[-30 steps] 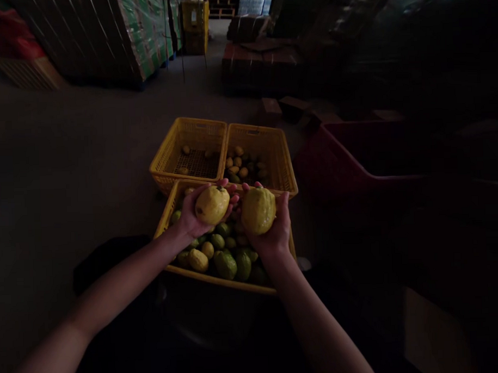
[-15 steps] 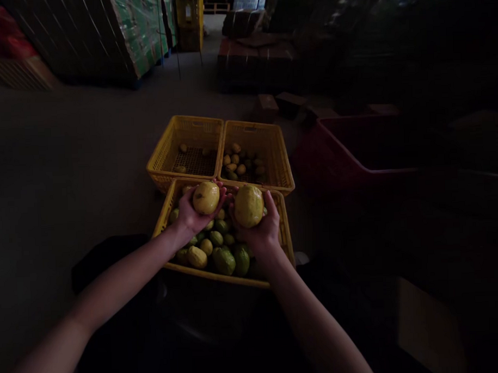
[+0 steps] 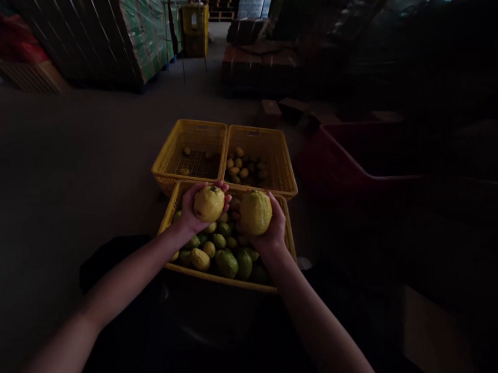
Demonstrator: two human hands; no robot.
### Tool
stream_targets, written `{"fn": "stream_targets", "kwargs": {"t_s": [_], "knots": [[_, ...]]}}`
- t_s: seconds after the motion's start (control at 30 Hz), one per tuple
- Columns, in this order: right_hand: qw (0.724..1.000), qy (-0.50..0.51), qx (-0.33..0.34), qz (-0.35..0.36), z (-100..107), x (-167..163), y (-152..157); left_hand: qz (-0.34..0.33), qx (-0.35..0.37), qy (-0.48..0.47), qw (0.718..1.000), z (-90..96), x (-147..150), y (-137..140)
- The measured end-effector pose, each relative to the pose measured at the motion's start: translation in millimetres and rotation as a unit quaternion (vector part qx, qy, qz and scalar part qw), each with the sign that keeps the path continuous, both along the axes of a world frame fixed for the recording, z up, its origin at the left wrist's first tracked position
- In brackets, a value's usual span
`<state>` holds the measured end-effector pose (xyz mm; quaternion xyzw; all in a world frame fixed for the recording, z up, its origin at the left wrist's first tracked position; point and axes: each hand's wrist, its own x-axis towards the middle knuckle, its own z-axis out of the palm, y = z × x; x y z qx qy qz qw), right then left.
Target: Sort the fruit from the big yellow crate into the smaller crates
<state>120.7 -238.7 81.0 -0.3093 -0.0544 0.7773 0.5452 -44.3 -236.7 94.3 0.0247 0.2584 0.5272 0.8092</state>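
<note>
My left hand (image 3: 195, 207) holds a yellow guava (image 3: 209, 203) with a dark spot on top, its fingers curled around the far side. Cupped in my right hand (image 3: 272, 229) is a larger, greenish-yellow guava (image 3: 256, 212) with faint ridges. Both fruits are held side by side, apart, above the near yellow crate (image 3: 223, 281). That crate holds many green guavas (image 3: 226, 263) and some yellow ones (image 3: 200, 259), partly hidden under my hands and wrists.
Behind stand two more yellow crates: the left crate (image 3: 160, 163) has a few fruits, the right crate (image 3: 288, 166) a small pile. A dark red bin (image 3: 333, 156) is at the right. Wrapped stacks (image 3: 146, 38) and cardboard boxes (image 3: 271, 107) lie farther back. Lighting is dim.
The fruit in my left hand has turned, its dark spot now nearer the top. The right fruit is tilted differently and slightly closer. The whole view has shifted slightly.
</note>
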Motion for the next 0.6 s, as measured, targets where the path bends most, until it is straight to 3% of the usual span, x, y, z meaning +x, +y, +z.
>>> {"fn": "stream_targets", "kwargs": {"t_s": [0.17, 0.33, 0.6], "knots": [[0.997, 0.058, -0.035, 0.042, -6.7, 4.5, -0.3, 0.003, 0.022, -0.009, 1.0, 1.1, -6.6, 0.6], [0.995, 0.063, -0.07, 0.028, -4.3, 3.6, -0.6, 0.022, 0.015, -0.011, 1.0, -0.1, -10.6, -0.5], [0.996, 0.05, -0.069, 0.014, -7.6, -2.2, 2.8, 0.097, -0.021, -0.041, 0.994, -11.6, -10.5, 0.4]]}}
